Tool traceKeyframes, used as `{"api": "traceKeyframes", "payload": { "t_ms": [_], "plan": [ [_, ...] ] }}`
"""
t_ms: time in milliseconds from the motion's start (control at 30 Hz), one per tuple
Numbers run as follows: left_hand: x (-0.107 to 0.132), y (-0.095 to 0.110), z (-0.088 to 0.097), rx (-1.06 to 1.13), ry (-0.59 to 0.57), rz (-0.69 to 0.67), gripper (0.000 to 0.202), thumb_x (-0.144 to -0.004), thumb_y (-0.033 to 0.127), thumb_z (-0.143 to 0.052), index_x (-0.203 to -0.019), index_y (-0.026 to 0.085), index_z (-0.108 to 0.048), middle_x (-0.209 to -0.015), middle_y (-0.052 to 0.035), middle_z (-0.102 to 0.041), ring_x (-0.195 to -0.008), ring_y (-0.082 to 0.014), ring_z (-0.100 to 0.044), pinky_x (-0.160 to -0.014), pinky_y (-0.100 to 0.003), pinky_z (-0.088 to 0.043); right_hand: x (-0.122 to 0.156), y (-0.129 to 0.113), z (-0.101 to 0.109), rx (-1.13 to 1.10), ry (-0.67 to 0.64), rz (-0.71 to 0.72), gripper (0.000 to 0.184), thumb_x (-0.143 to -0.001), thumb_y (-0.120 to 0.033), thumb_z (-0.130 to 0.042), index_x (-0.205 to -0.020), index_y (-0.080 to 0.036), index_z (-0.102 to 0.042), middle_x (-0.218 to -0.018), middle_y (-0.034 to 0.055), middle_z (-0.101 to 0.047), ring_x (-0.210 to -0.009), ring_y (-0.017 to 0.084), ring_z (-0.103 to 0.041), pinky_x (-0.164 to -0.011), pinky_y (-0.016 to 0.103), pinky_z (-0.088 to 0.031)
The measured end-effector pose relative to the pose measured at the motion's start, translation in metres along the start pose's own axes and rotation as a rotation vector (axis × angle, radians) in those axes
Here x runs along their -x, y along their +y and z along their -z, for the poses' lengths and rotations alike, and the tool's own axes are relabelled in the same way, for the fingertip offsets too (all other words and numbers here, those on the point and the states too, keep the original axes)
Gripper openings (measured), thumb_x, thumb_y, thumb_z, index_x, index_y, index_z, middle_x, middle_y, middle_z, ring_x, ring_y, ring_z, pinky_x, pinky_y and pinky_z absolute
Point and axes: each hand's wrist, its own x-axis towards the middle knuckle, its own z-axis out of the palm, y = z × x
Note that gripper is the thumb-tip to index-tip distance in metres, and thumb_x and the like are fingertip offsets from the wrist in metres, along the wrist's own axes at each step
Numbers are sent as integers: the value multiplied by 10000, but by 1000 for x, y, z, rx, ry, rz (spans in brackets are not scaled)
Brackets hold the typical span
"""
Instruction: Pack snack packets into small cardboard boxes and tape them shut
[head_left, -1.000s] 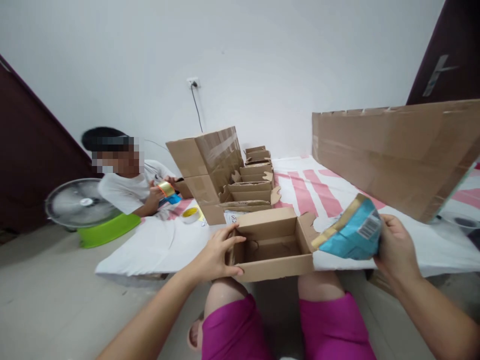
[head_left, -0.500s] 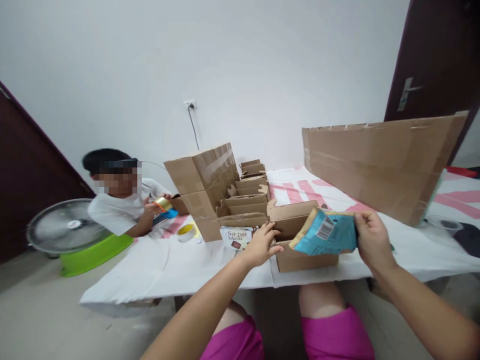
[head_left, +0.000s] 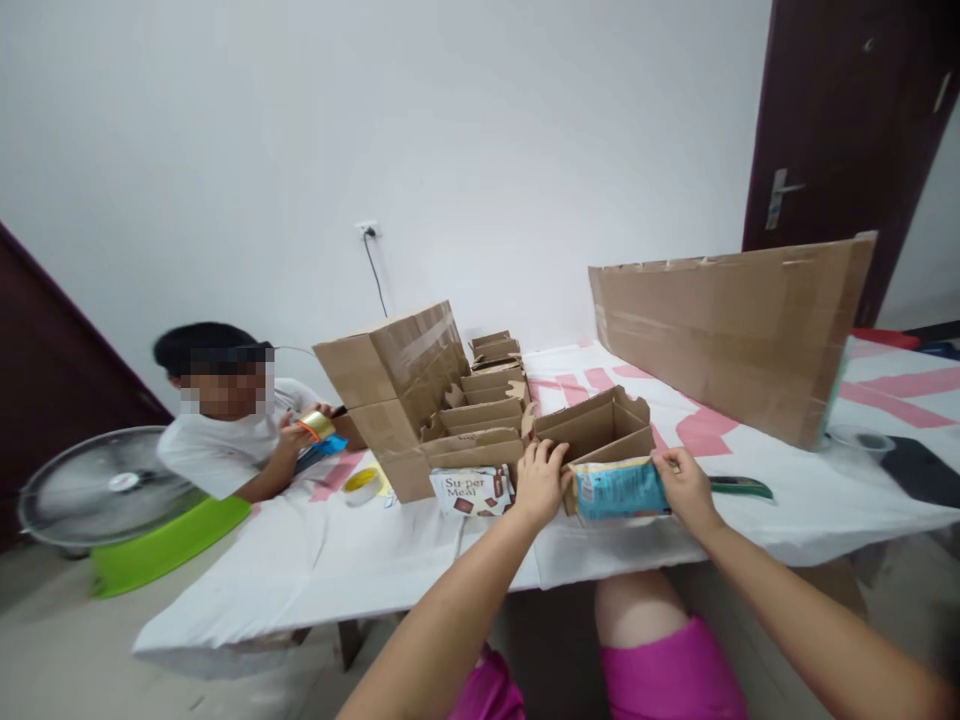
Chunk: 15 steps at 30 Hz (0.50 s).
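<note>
The right hand (head_left: 686, 490) grips a blue packet (head_left: 621, 488) by its right end, fingers curled over the top edge and thumb beneath, and holds it flat along the near side of a small open cardboard box (head_left: 592, 430). The left hand (head_left: 540, 482) clasps the left near corner of that same box, fingers folded over its rim, just beside the packet's left end. The box sits tilted on the white cloth of the table (head_left: 360, 560), near its front edge, with its flaps standing up.

Just left of the left hand a printed carton (head_left: 471, 490) lies flat on the cloth. Behind it stands a row of folded cardboard boxes (head_left: 480, 400), running away toward the wall, and a larger taped box (head_left: 390, 370) leans against their left side. A roll of yellow tape (head_left: 361, 482) lies on the cloth further left. To the right of the right hand a green-handled tool (head_left: 739, 487) lies on the table, and beyond it a long sheet of cardboard (head_left: 727, 320) stands on edge.

At the far left another person (head_left: 225, 430) sits at the table holding a tape roll (head_left: 315, 426). A floor fan (head_left: 97, 490) rests beside them on a green base. A dark door (head_left: 840, 130) is at the upper right.
</note>
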Motion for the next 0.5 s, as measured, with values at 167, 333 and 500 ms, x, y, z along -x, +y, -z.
{"api": "traceKeyframes", "payload": {
  "t_ms": [167,333,500],
  "plan": [
    [14,-6,-5,124,52,-5,457,-856,263,-565,-1298,181,-484,-1400,-144,-410,-1345,-284,-375,-1121,-500,-326,15,24,-4,19,-101,-8,385,-759,-607,-514,-727,-227,-568,-679,30,-649,-644,228,-603,-654,368,-493],
    [39,-2,-27,275,221,138,539,-873,273,-517,-1380,212,-343,-1557,-138,-100,-1471,-298,-145,-1174,-532,-219,31,40,-10,41,-69,-66,442,-795,-637,-471,-882,-212,-554,-822,92,-675,-751,263,-636,-712,394,-505],
    [55,-2,-69,628,255,384,723,-893,339,-485,-1472,186,-80,-1577,-173,-104,-1479,-273,-143,-1191,-502,-191,42,46,-12,31,-80,-99,493,-820,-692,-426,-884,-217,-539,-778,80,-669,-709,251,-633,-669,367,-507]
  ]
}}
